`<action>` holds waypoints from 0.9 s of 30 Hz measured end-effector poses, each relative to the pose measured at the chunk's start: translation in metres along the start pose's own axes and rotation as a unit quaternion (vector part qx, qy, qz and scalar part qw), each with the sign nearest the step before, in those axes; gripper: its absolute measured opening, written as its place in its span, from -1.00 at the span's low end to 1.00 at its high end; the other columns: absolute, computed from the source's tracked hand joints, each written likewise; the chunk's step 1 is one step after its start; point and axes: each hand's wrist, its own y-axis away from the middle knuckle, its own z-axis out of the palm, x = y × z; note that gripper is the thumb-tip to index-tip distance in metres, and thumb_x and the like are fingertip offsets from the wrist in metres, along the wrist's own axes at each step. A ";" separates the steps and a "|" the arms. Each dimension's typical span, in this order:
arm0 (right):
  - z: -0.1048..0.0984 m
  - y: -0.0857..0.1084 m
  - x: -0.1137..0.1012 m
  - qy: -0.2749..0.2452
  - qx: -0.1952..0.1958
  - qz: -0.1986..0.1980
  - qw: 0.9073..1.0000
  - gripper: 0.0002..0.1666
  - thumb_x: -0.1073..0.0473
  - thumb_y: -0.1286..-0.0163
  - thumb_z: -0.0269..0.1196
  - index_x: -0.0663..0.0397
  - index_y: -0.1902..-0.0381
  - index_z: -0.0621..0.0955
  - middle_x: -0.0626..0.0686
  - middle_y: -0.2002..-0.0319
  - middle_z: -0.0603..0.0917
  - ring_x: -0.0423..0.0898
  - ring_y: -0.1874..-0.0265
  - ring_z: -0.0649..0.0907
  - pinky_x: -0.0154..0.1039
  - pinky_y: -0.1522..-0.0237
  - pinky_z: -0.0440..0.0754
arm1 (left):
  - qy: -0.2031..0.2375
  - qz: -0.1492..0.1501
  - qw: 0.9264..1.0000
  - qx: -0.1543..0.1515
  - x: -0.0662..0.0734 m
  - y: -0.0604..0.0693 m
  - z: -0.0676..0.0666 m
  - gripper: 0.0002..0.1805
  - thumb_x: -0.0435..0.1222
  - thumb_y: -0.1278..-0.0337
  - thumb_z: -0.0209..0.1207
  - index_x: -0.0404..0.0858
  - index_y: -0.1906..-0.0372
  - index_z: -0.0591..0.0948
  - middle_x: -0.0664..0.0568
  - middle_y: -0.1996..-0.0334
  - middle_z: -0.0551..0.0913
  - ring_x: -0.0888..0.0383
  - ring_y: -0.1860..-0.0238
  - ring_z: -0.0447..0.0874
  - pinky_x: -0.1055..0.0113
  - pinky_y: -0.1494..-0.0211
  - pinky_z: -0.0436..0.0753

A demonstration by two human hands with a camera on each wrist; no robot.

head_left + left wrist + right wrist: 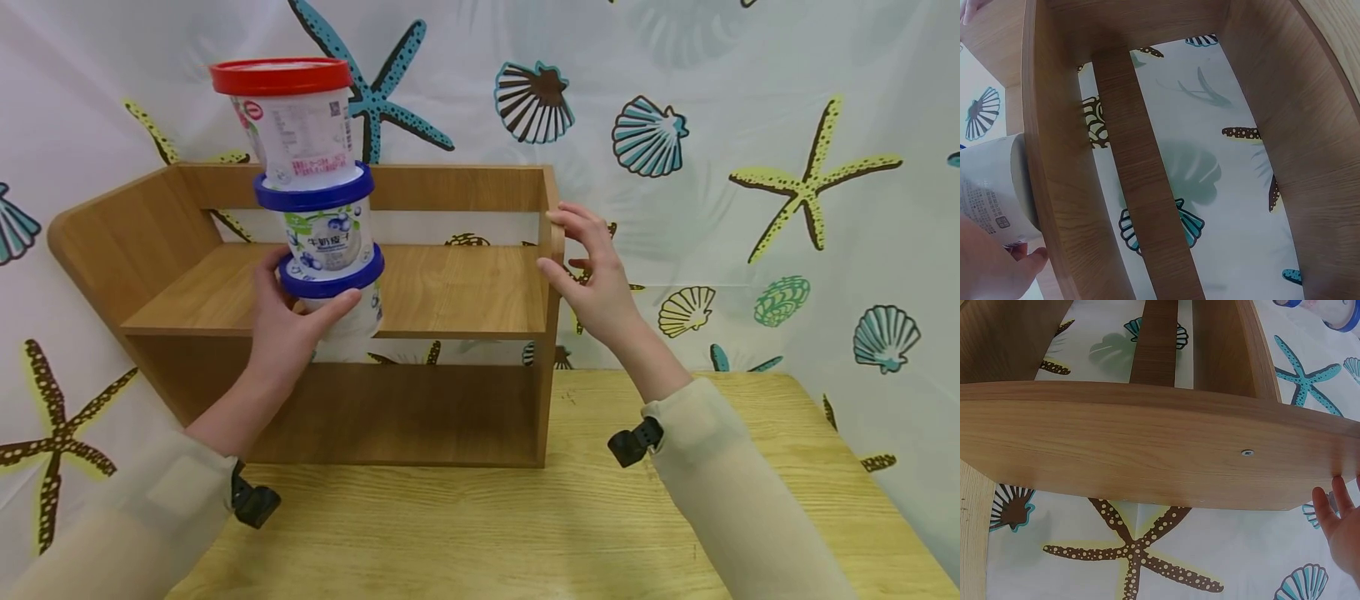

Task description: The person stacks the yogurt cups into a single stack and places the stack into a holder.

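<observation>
My left hand (283, 321) grips the lowest of three stacked tubs from the front, with the thumb across its side. That lowest tub (365, 312) and the middle tub (327, 237) are white with blue lids; the top tub (303, 137) has a red lid. The stack stands upright at the front edge of the upper board of a wooden shelf (457, 287). In the left wrist view the base of the lowest tub (991, 187) is close to the board; contact cannot be made out. My right hand (597, 283) touches the shelf's right side panel (1160, 444) with its fingertips.
The two-tier shelf stands on a light wooden table (450, 525), its lower compartment (420, 408) below the tubs. Behind hangs a white cloth (705, 225) printed with starfish and shells. Each wrist carries a small black camera (255, 504).
</observation>
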 end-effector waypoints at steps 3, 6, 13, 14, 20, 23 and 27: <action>0.000 0.000 0.000 -0.001 0.001 0.000 1.000 -0.45 0.30 -0.38 0.22 0.15 -0.30 0.37 0.08 -0.39 0.23 0.04 -0.24 0.38 0.21 0.00 0.43 | 0.002 -0.001 1.000 -0.001 -0.002 -0.005 0.003 -0.06 -0.23 -0.12 0.35 0.00 -0.44 -0.04 -0.06 -0.39 0.21 -0.02 -0.34 0.24 0.02 -0.38 0.28; 0.000 0.000 0.000 0.000 0.002 0.001 1.000 -0.45 0.30 -0.38 0.22 0.15 -0.30 0.38 0.07 -0.39 0.23 0.04 -0.24 0.38 0.15 0.00 0.44 | 0.008 -0.004 1.000 -0.002 -0.004 -0.009 0.005 -0.04 -0.24 -0.12 0.35 -0.01 -0.44 -0.05 -0.07 -0.40 0.19 -0.04 -0.35 0.23 0.02 -0.38 0.27; 0.000 0.000 -0.001 0.003 0.002 0.004 1.000 -0.45 0.30 -0.37 0.23 0.16 -0.29 0.38 0.06 -0.39 0.24 0.03 -0.24 0.38 0.14 0.00 0.44 | -0.003 -0.014 1.000 0.000 -0.006 -0.017 0.011 -0.02 -0.19 -0.11 0.36 -0.02 -0.45 -0.07 -0.07 -0.41 0.18 -0.04 -0.35 0.23 0.02 -0.38 0.27; 0.000 0.000 -0.001 0.002 0.002 0.004 1.000 -0.45 0.30 -0.37 0.23 0.16 -0.29 0.38 0.06 -0.39 0.24 0.04 -0.24 0.38 0.16 0.00 0.44 | -0.005 -0.016 1.000 0.000 -0.007 -0.018 0.011 -0.01 -0.18 -0.11 0.36 -0.02 -0.45 -0.08 -0.07 -0.41 0.18 -0.04 -0.35 0.23 0.01 -0.38 0.27; 0.000 0.000 0.000 0.000 0.001 0.003 1.000 -0.45 0.31 -0.38 0.22 0.19 -0.29 0.37 0.08 -0.39 0.23 0.05 -0.24 0.38 0.22 0.00 0.43 | -0.002 -0.018 1.000 0.000 -0.010 -0.026 0.018 0.01 -0.14 -0.09 0.37 0.01 -0.45 -0.08 -0.08 -0.39 0.20 -0.04 -0.33 0.26 -0.01 -0.37 0.28; 0.000 0.000 0.000 0.000 0.001 0.004 1.000 -0.45 0.30 -0.38 0.22 0.19 -0.29 0.37 0.08 -0.39 0.23 0.04 -0.25 0.38 0.20 0.00 0.43 | -0.005 -0.018 1.000 0.005 -0.010 -0.030 0.022 0.01 -0.12 -0.06 0.39 0.02 -0.44 -0.07 -0.07 -0.38 0.22 -0.02 -0.32 0.28 0.00 -0.36 0.30; 0.000 0.000 -0.001 0.004 -0.001 0.007 1.000 -0.44 0.30 -0.38 0.23 0.16 -0.30 0.37 0.07 -0.40 0.23 0.03 -0.25 0.38 0.11 -0.01 0.44 | 0.003 -0.013 1.000 0.011 -0.011 -0.034 0.026 0.00 -0.13 -0.03 0.41 0.00 -0.43 -0.04 -0.06 -0.35 0.25 0.00 -0.29 0.30 0.04 -0.34 0.32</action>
